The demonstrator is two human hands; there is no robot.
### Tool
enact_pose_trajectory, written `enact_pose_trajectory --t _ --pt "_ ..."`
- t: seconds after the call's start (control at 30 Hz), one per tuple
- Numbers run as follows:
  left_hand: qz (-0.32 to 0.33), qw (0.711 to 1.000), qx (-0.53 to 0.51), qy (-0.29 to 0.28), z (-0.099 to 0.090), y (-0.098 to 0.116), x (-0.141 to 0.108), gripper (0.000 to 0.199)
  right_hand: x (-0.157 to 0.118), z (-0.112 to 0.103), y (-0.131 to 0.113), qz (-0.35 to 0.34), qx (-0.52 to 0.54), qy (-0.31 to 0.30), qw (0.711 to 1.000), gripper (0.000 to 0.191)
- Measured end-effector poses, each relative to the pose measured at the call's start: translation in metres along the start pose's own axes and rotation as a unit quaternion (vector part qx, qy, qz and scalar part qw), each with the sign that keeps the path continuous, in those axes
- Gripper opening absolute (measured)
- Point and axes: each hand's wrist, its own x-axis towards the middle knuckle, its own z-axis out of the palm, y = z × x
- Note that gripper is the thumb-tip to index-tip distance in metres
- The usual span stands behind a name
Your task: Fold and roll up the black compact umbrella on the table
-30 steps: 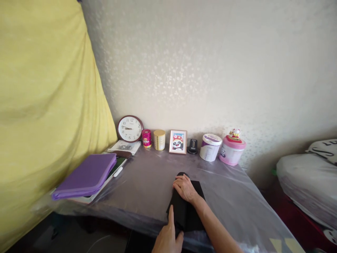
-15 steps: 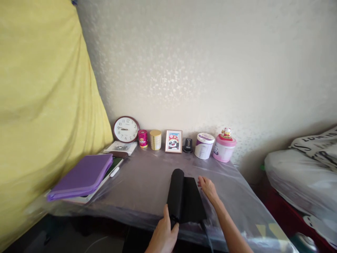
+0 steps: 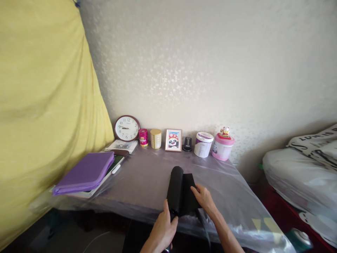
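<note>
A black rolled-up bundle point(image 3: 175, 189) lies near the front edge of the plastic-covered table point(image 3: 142, 182), with a flat black flap point(image 3: 189, 193) spread out to its right. My left hand point(image 3: 164, 226) is wrapped round the bundle's near end, thumb on its left side. At the flap's right edge, my right hand point(image 3: 204, 198) pinches the black material between thumb and fingers. A dark strap point(image 3: 204, 225) hangs down from the flap over the table's front edge.
Along the wall stand a clock point(image 3: 127, 128), a pink can point(image 3: 143, 137), a yellow-lidded tin point(image 3: 156, 138), a picture frame point(image 3: 173, 140), a small black device point(image 3: 187, 144) and two tubs point(image 3: 203, 144). A purple folder point(image 3: 84, 173) lies at left, a covered bed point(image 3: 297, 168) at right.
My right hand has moved down and left onto the flap's edge and closed on it. My left hand has stayed round the bundle. The view has shifted slightly.
</note>
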Motion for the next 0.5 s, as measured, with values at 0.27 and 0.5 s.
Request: enact_pose_trajectory --t 0.27,0.5 --pt "0.046 0.998 0.042 0.024 0.000 -0.006 0.004 0.059 0.015 0.001 -0.044 -0.043 0.041 -0.025 0.998 0.025" --pt "0.040 0.998 0.053 0.020 -0.003 0.000 0.001 0.063 0.019 -0.005 -0.060 -0.037 -0.070 -0.053 0.995 0.023"
